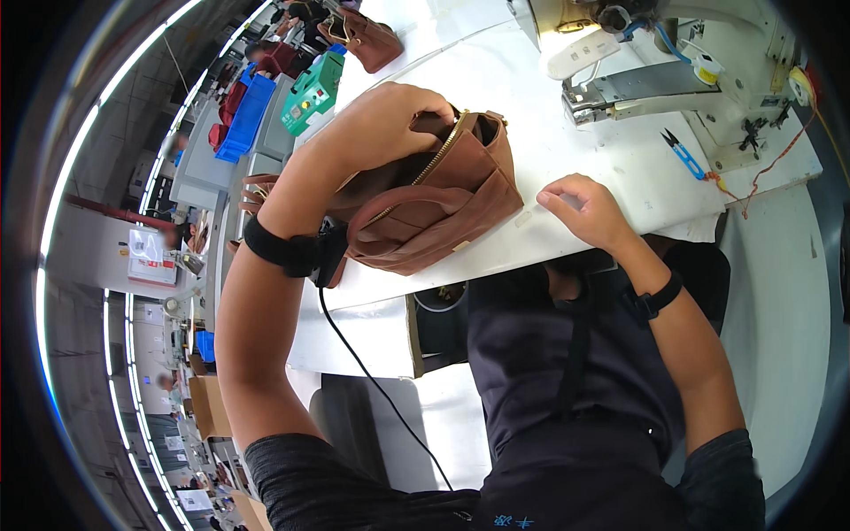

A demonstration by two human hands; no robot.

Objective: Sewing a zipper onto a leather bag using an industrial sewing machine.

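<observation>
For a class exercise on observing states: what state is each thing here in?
Brown handbag: open
Zipper: undone
Left hand: partly inside the handbag, some fingers hidden
Right hand: empty, fingers loosely curled
Blue-handled snips: lying down, blades slightly apart
Ceiling lights: lit

A head-worn fisheye looks down, near the white table (pixel 482 75).

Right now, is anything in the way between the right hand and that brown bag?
Nothing visible blocks it: only white tabletop, with a small flat pale patch on it, separates the right hand from the brown bag. The left hand reaches into the bag's open top.
</observation>
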